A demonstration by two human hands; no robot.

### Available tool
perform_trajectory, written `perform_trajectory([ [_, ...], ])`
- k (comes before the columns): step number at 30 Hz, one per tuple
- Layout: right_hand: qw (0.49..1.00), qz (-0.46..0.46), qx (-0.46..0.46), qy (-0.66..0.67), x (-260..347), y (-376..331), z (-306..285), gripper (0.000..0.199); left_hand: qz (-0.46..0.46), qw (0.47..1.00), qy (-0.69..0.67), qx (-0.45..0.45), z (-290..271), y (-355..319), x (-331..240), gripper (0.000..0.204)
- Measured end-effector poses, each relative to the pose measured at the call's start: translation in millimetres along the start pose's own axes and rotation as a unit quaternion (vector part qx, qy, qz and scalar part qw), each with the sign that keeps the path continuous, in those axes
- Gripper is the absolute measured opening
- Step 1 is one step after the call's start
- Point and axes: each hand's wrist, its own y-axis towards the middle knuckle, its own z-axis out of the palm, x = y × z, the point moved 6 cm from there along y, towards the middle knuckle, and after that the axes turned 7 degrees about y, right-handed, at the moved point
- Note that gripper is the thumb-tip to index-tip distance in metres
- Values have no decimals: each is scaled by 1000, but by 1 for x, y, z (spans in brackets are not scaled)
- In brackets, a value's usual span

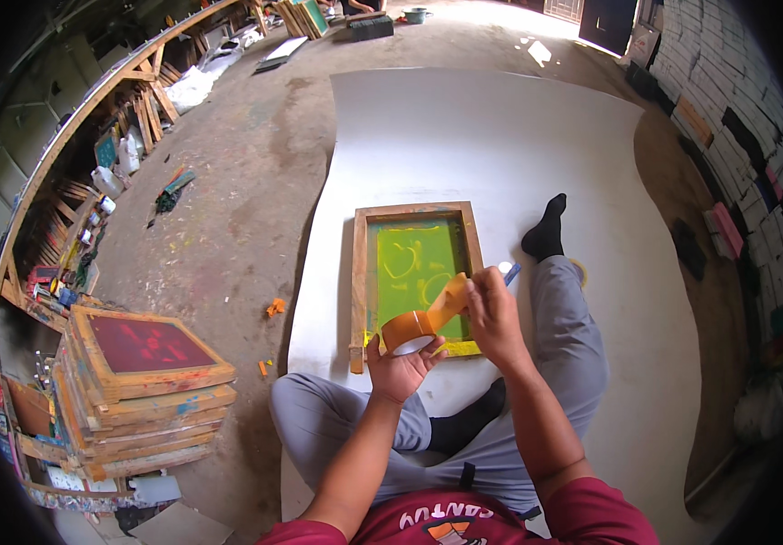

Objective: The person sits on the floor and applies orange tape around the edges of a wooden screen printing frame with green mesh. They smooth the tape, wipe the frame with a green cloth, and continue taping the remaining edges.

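Observation:
Between my hands is a roll of orange-brown packing tape (407, 332) with a white core. My left hand (401, 371) is closed round the roll from below. A short strip of tape (449, 302) runs up from the roll to my right hand (493, 313), whose fingers pinch its free end. Just beyond and beneath them lies a wooden screen-printing frame (361, 272), flat on a white sheet. Its mesh (396, 289) is green-yellow with lighter yellow marks. My hands and the tape hide part of the frame's near right corner.
The white sheet (464, 127) spreads under my legs. A blue-and-white object (510, 273) lies right of the frame, near my foot. At left stands a stack of wooden frames (151, 413), the top one with red mesh. Orange scraps (275, 308) lie on the concrete floor.

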Motion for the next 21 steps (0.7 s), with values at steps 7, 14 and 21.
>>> perform_trajectory([
  [7, 996, -54, 48, -43, 23, -4, 28, 10, -22, 986, 97, -136, -33, 9, 20, 78],
  [14, 989, -58, 18, -135, 21, -6, 31, 14, 268, 590, 740, -179, 52, 0, -11, 90],
  [21, 953, -79, -84, -281, 21, -12, 40, 20, 328, 294, 880, -179, 104, 31, 11, 61],
])
